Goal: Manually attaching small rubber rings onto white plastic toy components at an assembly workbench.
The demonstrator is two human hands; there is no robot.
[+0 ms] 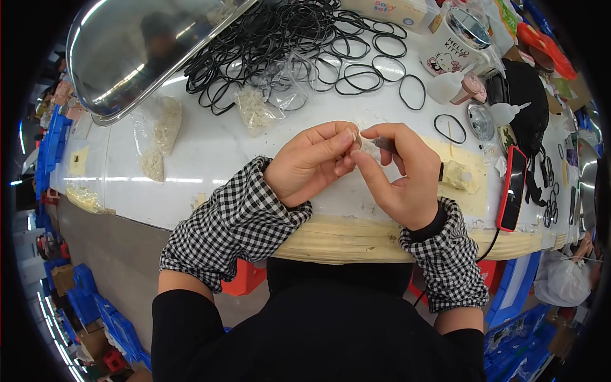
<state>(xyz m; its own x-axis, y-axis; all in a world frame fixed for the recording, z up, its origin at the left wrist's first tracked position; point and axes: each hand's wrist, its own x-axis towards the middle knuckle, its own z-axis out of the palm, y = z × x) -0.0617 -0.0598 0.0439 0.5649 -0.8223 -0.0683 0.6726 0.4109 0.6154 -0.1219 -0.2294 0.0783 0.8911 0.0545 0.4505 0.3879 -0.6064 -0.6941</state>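
white table (210, 146): fills the middle of the view, front edge wrapped in yellowish tape.
steel tray (137, 51): shiny, oval, at the far left of the table, tilted on its rim.
pile of black rubber rings (273, 38): heaped at the far middle, loose rings spread out to the right of it.
clear bags (162, 130): several, holding small pale bits, lying left of the hands and below the ring pile.
red phone (512, 188): lying on its long side at the right edge, cable attached.
white cup (455, 41): printed, far right, beside small squeeze bottles.
left hand (312, 162): checked sleeve cover on the forearm, fingers curled, thumb and forefinger pinched shut on a small pale piece (358, 141), held just above the table in the middle.
right hand (398, 172): same sleeve cover, fingers closed around a thin grey tool (384, 144), its tip touching the pale piece.
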